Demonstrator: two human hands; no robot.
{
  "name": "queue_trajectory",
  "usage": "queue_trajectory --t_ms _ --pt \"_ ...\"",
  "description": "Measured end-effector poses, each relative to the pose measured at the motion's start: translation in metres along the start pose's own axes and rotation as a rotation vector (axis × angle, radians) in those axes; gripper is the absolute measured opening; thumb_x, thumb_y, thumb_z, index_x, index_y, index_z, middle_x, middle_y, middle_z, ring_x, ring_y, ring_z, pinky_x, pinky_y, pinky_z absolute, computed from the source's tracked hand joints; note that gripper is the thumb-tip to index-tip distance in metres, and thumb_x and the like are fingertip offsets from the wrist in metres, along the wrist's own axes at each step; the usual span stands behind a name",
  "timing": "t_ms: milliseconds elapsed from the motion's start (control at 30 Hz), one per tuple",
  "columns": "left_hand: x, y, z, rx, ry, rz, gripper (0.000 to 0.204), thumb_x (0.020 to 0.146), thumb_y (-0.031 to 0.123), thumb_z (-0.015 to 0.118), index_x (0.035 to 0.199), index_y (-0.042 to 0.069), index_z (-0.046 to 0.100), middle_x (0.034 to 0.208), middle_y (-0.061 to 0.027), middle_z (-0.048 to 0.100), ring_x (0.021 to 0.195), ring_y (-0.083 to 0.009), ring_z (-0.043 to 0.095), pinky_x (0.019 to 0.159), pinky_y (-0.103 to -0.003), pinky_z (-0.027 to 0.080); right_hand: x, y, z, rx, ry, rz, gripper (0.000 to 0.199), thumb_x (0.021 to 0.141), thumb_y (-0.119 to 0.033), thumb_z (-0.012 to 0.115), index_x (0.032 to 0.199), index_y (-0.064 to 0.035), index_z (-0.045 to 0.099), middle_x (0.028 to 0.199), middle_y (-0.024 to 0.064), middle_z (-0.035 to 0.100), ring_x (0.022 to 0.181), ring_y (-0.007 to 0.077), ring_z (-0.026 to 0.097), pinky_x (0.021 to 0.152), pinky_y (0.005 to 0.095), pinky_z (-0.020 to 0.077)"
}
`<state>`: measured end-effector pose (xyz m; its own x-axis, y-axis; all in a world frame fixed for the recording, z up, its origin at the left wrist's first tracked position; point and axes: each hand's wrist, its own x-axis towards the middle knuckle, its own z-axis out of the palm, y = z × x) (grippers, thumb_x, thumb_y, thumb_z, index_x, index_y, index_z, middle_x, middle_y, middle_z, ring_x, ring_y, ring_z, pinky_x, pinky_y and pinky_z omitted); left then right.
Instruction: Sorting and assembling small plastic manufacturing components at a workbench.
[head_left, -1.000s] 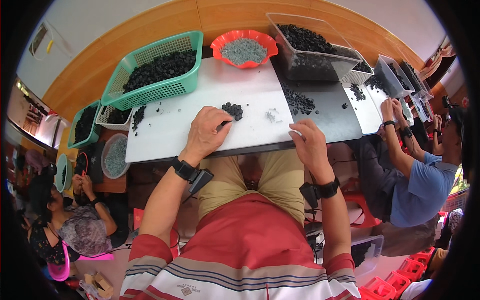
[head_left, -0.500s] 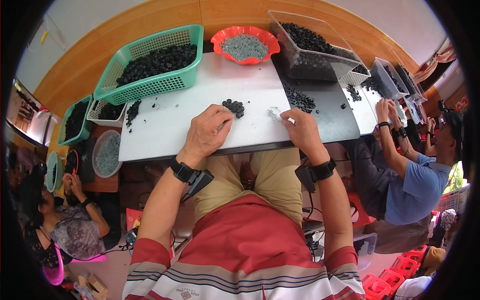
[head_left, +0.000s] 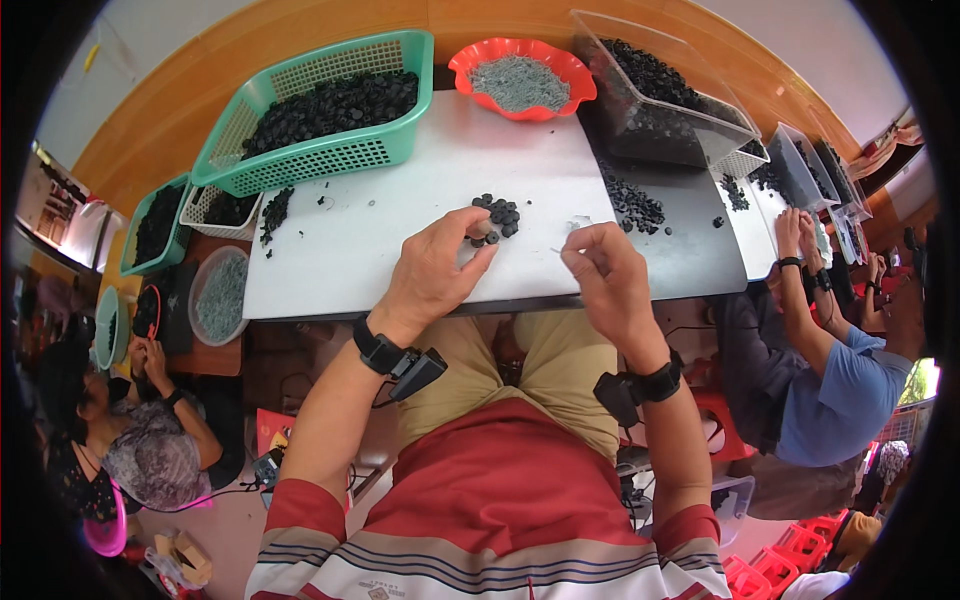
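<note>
Between the thumb and fingers of my left hand (head_left: 437,265) is a small round black part (head_left: 491,238). A small heap of similar black pieces (head_left: 505,215) lies just beyond those fingertips on the white board (head_left: 340,255). My right hand (head_left: 610,270) pinches a thin, light metal pin (head_left: 556,250), its tip pointing left toward the black part; most of it is hidden by the fingers. Several more grey pins (head_left: 579,222) lie on the board past my right fingertips. The two hands are apart.
Along the back stand a green basket (head_left: 300,165) of black parts, a red scalloped bowl (head_left: 470,62) of grey pins and a clear bin (head_left: 665,110). Loose black parts (head_left: 635,205) lie right of the board. Co-workers sit at left (head_left: 150,450) and right (head_left: 830,400).
My left hand has turned, and the black part now shows at its fingertips. My right hand has left the loose pins, drawing slightly nearer with a pin in its pinch. The view has shifted.
</note>
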<state>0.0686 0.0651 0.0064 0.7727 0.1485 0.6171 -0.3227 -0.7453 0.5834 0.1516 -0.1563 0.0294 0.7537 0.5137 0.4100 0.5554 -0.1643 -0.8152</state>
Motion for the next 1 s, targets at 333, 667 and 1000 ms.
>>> queue_trajectory --t_ms 333,667,1000 --pt "-0.003 -0.004 0.001 0.014 0.014 0.103 0.045 0.078 0.001 0.082 0.117 0.003 0.060 0.096 -0.0118 0.074 0.085 -0.0265 0.074 0.076 -0.034 0.060 0.012 0.003 0.048 0.268 -0.028 0.113 0.013 0.093 0.002 0.069 0.095 -0.0006 0.056 0.076 0.0055 0.063 0.065 0.0092 0.057 0.059 0.0264 0.0476" --pt "0.000 -0.006 0.002 0.054 -0.015 0.172 0.045 0.076 -0.001 0.081 0.115 0.004 0.061 0.097 -0.0113 0.073 0.085 -0.0278 0.073 0.073 -0.035 0.060 0.017 0.005 0.049 0.122 -0.073 0.067 0.015 0.091 0.002 0.070 0.095 -0.0005 0.056 0.076 0.0093 0.063 0.065 0.0145 0.060 0.062 0.0293 0.0494" --pt "0.000 -0.006 0.001 0.000 -0.035 0.196 0.038 0.077 0.002 0.078 0.111 0.004 0.062 0.094 -0.0122 0.070 0.082 -0.0307 0.070 0.071 -0.038 0.057 0.020 0.004 0.053 0.176 -0.108 0.134 0.011 0.091 0.000 0.070 0.093 -0.0014 0.060 0.074 0.0083 0.063 0.063 0.0142 0.056 0.061 0.0288 0.0480"
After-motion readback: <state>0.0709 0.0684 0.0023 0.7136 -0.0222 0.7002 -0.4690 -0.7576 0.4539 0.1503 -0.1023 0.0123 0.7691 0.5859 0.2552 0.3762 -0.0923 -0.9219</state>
